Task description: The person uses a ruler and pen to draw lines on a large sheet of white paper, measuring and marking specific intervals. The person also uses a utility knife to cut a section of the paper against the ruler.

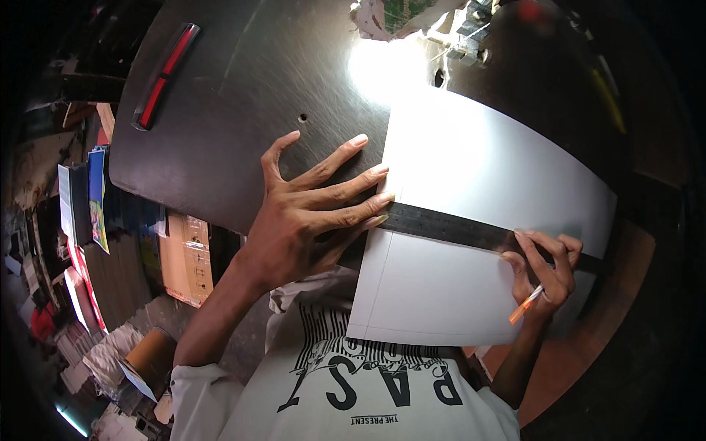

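Observation:
A large sheet of white paper (441,287) lies on the dark tabletop, with faint ruled lines near its left and lower edges. Across it, slightly slanted, rests a black ruler (448,226). My left hand (301,209) is open, fingers spread; some fingertips touch the paper's left edge and the ruler's left end, while the others lie over the bare tabletop. Over the ruler's right part is my right hand (550,270), its thumb and fingertips at the ruler's lower edge. An orange and white pen (526,305) is tucked in that hand, pointing down toward me.
A red and black bar-shaped thing (165,77) lies on the tabletop (235,110) at the far left. A bright light glares at the top, beside metal hardware (463,44). Stacked books or boards (103,272) and a cardboard box (187,257) stand below, left.

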`<state>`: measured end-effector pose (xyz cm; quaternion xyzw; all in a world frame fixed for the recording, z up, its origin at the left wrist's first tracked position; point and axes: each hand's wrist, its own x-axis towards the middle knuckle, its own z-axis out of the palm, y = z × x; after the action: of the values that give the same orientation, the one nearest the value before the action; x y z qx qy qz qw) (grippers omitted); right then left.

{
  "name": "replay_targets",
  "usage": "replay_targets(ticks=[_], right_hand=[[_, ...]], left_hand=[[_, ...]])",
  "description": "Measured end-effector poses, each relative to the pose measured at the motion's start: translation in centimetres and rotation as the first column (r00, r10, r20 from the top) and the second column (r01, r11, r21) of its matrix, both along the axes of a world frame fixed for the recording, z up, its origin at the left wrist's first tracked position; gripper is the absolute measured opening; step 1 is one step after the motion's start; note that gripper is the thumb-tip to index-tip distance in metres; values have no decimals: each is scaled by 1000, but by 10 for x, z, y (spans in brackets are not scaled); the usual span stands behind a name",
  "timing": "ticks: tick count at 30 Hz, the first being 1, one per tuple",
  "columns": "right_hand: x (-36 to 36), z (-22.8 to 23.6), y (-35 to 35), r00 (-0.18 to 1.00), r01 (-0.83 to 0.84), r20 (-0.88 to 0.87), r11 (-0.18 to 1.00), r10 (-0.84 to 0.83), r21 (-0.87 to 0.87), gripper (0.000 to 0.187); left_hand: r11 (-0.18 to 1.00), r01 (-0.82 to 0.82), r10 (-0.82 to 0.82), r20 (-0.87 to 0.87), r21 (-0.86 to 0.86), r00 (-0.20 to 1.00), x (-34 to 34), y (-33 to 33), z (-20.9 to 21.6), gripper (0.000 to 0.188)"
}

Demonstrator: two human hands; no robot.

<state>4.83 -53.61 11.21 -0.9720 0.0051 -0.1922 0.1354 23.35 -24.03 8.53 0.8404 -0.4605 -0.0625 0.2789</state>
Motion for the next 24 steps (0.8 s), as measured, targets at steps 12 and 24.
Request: replay_targets(ticks=[12,24], right_hand=[[1,-5,-1,1000,11,1,998,-11,-54,29],[2,-5,-3,1000,7,12,997,-6,-79,30]], left_hand=[[1000,8,-7,-53,12,999,4,1,2,30],[1000,15,-14,-58,16,998,4,0,5,31]])
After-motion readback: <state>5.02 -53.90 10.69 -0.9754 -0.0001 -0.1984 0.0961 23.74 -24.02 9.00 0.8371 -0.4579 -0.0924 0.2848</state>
